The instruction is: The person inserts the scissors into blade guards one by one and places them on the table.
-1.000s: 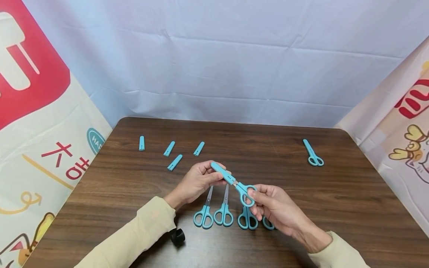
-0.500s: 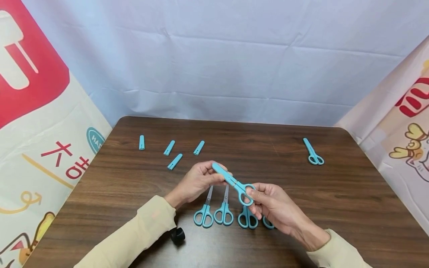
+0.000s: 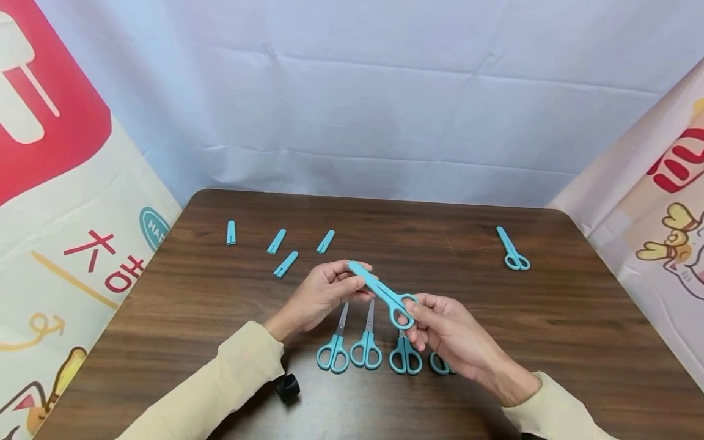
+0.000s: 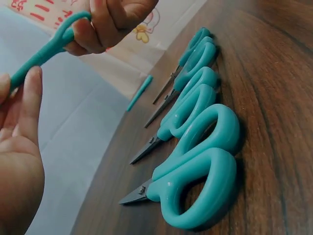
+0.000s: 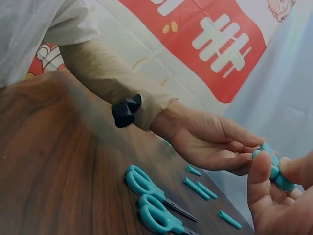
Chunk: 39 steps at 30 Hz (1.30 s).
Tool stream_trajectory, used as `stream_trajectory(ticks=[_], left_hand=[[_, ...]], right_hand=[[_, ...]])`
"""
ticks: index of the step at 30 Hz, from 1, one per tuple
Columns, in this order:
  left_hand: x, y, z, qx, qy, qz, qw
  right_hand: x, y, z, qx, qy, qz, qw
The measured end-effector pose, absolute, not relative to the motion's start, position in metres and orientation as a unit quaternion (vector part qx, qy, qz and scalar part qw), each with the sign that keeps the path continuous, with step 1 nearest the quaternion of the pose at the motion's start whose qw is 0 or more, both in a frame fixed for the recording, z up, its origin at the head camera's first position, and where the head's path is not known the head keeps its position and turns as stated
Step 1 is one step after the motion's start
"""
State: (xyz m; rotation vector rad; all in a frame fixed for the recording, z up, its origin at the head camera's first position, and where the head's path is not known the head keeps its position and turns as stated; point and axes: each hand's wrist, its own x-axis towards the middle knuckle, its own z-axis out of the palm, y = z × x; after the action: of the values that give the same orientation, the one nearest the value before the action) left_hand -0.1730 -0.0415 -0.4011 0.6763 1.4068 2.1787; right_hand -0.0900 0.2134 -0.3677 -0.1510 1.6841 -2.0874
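Above the table, one pair of turquoise scissors (image 3: 400,310) is held between both hands, its blades covered by a matching blade cap (image 3: 367,278). My left hand (image 3: 319,296) pinches the cap between thumb and fingers. The scissors' handle loops are gripped by my right hand (image 3: 451,327). Cap and handles meet, with no metal visible between them. Below lie several uncapped scissors (image 3: 365,353) in a row, blades pointing away; the rightmost pair is partly hidden by my right hand. In the left wrist view, those scissors (image 4: 200,171) show large, handles nearest.
Several loose turquoise caps (image 3: 286,264) lie at the far left of the brown wooden table (image 3: 181,318). A capped pair of scissors (image 3: 516,261) rests alone at the far right. A pale curtain (image 3: 385,122) hangs behind the table's back edge.
The strip of blade that showed between cap and handles a second ago has gone; the cap has slid up against the handles. Both hands have shifted slightly up and left.
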Motion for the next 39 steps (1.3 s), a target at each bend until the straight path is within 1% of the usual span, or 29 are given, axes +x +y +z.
stream_trajectory(ticks=[10,23,30,39], left_hand=[[-0.18,-0.067,-0.392,0.202,0.599,0.757,0.167],[-0.185,-0.116,-0.384,0.159,0.665,0.719,0.124],[-0.189,-0.143,-0.384,0.131,0.678,0.716,0.109],[-0.188,-0.169,-0.39,0.113,0.694,0.703,0.107]], right_hand=[[-0.099,0.262,-0.362,-0.01,0.577,-0.806,0.13],[-0.117,0.33,-0.361,0.059,0.548,-0.833,0.058],[-0.127,0.354,-0.368,0.095,0.56,-0.823,0.037],[-0.146,0.371,-0.379,0.149,0.569,-0.808,0.04]])
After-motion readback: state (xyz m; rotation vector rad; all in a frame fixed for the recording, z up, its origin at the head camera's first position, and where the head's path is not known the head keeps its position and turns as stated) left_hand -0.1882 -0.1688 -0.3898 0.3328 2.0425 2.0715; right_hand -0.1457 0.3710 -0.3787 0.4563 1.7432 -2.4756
